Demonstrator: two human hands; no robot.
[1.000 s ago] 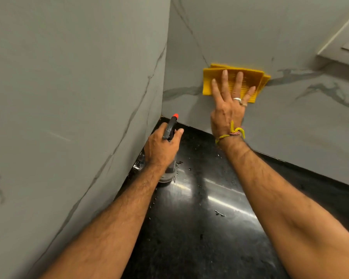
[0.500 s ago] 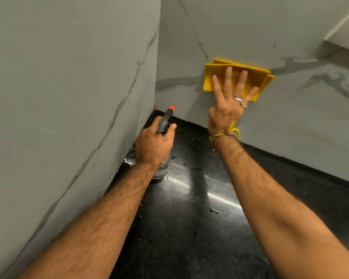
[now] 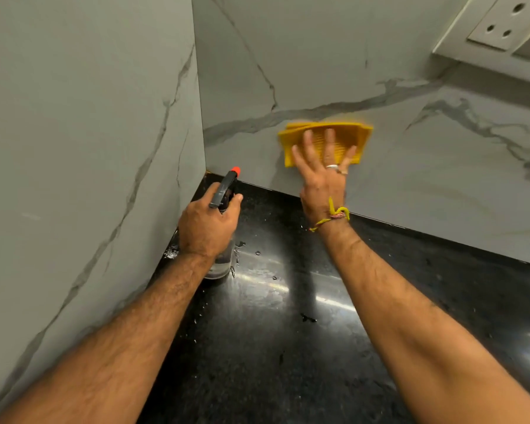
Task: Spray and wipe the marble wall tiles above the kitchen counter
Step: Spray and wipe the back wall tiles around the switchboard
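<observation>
A white socket plate point(image 3: 502, 24) sits high on the grey-veined marble back wall point(image 3: 410, 166), well apart from the cloth. The glossy black counter point(image 3: 288, 347) carries scattered droplets. The right hand point(image 3: 323, 182) presses a folded, ribbed yellow cloth point(image 3: 349, 137) flat against that wall, fingers spread. The left hand point(image 3: 205, 228) grips a clear spray bottle point(image 3: 224, 194) with black trigger and orange nozzle, standing beside the side wall point(image 3: 74, 148).
</observation>
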